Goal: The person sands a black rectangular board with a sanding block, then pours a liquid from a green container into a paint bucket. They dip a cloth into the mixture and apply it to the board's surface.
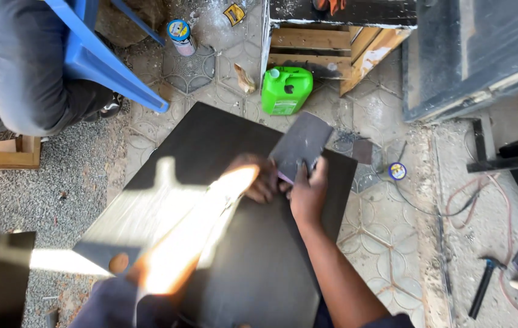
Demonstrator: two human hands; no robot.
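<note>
A large dark panel (210,152) lies flat on the paved ground in front of me, partly in bright sunlight. Both my hands meet over its far right part and hold a grey sheet of sandpaper (300,143). My left hand (257,179) grips the sheet's lower left edge, its forearm washed out by glare. My right hand (308,191) pinches the lower edge from the right. The sheet tilts up away from the panel.
A green plastic jug (287,90) stands beyond the panel by a wooden frame (344,45). A spray can (181,35) lies farther back. Another person sits on a blue chair (98,61) at upper left. A small round tin (397,171), cables and a hammer (483,285) lie at right.
</note>
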